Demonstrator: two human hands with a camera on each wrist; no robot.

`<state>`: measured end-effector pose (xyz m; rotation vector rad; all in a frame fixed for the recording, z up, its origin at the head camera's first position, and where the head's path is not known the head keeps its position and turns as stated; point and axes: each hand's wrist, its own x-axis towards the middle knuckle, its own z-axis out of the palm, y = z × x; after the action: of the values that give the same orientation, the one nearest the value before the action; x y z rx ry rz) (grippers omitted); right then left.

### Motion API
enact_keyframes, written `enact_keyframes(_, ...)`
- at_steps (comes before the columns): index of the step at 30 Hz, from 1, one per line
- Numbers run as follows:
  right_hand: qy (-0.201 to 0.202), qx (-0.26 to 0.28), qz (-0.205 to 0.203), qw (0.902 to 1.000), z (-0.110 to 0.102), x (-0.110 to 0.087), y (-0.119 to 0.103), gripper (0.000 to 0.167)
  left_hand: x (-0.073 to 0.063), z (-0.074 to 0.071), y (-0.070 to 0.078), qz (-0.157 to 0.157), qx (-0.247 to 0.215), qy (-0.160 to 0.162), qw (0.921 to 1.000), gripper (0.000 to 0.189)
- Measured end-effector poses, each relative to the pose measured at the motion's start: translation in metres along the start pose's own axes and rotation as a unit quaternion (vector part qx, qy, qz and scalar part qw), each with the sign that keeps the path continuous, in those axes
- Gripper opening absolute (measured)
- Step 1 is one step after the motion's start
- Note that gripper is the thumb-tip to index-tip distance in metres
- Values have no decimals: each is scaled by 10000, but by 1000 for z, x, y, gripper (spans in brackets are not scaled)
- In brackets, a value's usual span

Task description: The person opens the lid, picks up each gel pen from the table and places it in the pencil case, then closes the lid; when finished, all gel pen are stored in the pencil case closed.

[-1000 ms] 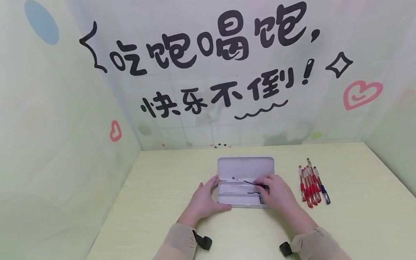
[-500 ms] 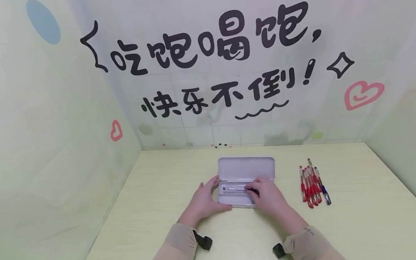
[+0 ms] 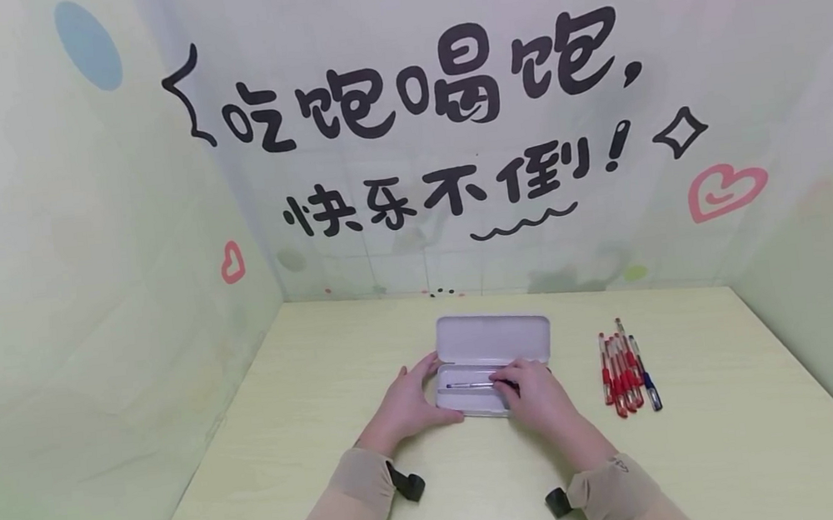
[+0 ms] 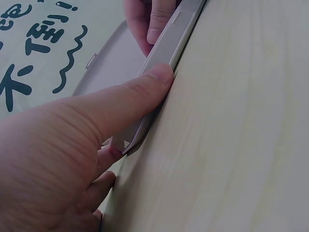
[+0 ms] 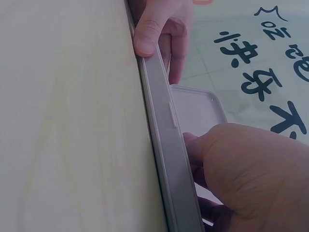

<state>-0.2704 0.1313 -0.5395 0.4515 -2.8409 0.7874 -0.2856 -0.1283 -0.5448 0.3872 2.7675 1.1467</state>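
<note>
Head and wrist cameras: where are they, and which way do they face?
Head: on the head, facing forward and down at the case, pens and writing; left hand, right hand and sleeves show.
Left wrist: worn there, looking past the left hand along the case; right fingers show at top.
Right wrist: worn there, looking past the right hand along the case; left fingers show at top.
Both wrist views share case, writing, both hands.
</note>
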Motion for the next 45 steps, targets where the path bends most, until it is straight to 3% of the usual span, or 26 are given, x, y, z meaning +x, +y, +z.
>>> enact_keyframes(12, 43, 449, 483, 9978, -12, -6, 3, 22, 1, 3, -2, -36, 30, -37, 10000, 126)
enact_keyframes(18, 485, 637, 675, 9945, -21, -11, 21, 24, 2, 3, -1, -27, 7, -16, 10000, 127)
enact_keyframes(24, 919, 861, 1128, 9856, -34, -21, 47, 30, 1, 2, 0, 14, -11, -15, 10000, 126)
enact_keyframes(33, 1724, 533, 1223, 9759, -56, -30, 73, 32, 1, 1, -1, 13, 23, -7, 10000, 126)
enact_keyframes(45, 1687, 441, 2436, 9541, -75, -46, 101, 45, 2, 2, -3, 25, -19, 11, 10000, 127)
